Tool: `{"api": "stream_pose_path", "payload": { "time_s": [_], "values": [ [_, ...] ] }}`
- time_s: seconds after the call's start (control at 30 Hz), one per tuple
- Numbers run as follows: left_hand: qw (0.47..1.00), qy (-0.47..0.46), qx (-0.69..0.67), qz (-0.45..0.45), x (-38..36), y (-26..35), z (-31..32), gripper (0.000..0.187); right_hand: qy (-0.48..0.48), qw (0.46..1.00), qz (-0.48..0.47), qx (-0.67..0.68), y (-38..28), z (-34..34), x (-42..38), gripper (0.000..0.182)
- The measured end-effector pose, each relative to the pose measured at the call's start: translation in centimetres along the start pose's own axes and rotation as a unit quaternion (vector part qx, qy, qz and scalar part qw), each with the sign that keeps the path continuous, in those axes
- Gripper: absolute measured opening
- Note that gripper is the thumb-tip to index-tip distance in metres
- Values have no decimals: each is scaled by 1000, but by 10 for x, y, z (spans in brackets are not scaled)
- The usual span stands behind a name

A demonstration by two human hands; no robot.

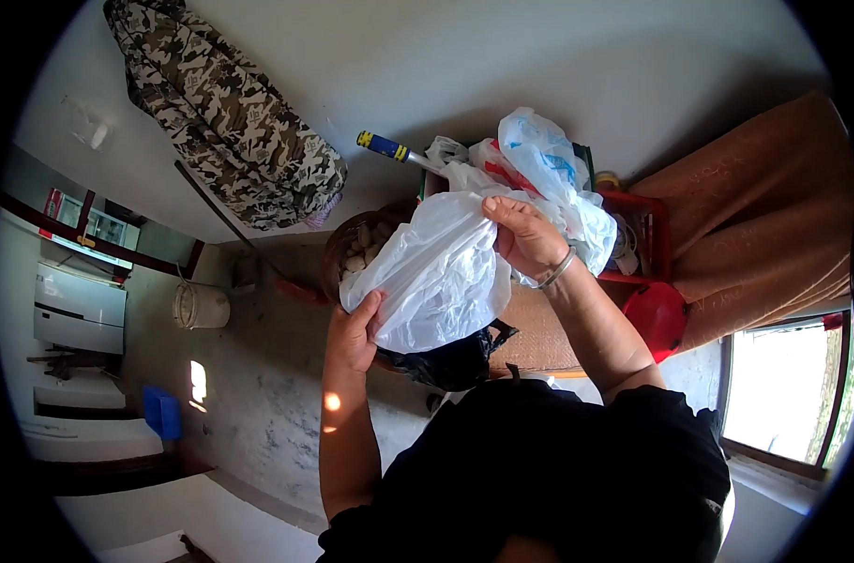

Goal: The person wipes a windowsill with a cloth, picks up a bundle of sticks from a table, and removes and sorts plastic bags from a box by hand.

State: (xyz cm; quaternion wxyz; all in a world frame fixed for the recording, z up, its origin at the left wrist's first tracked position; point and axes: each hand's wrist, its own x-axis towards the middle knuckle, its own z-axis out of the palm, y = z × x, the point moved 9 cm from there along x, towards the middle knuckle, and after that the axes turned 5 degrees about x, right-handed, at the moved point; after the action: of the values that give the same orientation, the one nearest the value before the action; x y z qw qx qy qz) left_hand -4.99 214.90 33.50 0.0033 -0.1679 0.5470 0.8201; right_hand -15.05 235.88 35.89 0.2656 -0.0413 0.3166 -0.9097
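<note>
Both of my hands grip a white plastic bag (pixel 436 277) held up in front of me. My left hand (pixel 356 333) pinches its lower left edge. At the bag's top right corner my right hand (pixel 525 235), with a metal bangle on the wrist, is closed on the plastic. Behind the bag a brown woven basket (pixel 338 246) holds several pale rounded pieces. A black plastic bag (pixel 450 361) lies just under the white one.
More crumpled white bags (pixel 539 159) are piled on a red crate (pixel 647 235), beside a red lid (pixel 657 314) and a blue-and-yellow-handled screwdriver (pixel 385 145). A camouflage jacket (pixel 230 113), an orange curtain (pixel 764 216), a window (pixel 783 394), a white bucket (pixel 202 305) and a blue box (pixel 164 413) surround the spot.
</note>
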Motion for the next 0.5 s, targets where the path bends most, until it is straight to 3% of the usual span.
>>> {"api": "stream_pose_path", "payload": {
  "time_s": [0.13,0.33,0.5],
  "values": [
    [1000,-19,-10,-11,5,-5,-8,33,-16,999,35,17,4,5,-2,18],
    [997,-22,-62,-37,8,-12,-6,42,-15,1000,15,-2,5,-1,2,11],
    [1000,-8,-18,2,7,-1,-16,29,3,999,-34,-18,-8,-11,1,8]
  ]
}}
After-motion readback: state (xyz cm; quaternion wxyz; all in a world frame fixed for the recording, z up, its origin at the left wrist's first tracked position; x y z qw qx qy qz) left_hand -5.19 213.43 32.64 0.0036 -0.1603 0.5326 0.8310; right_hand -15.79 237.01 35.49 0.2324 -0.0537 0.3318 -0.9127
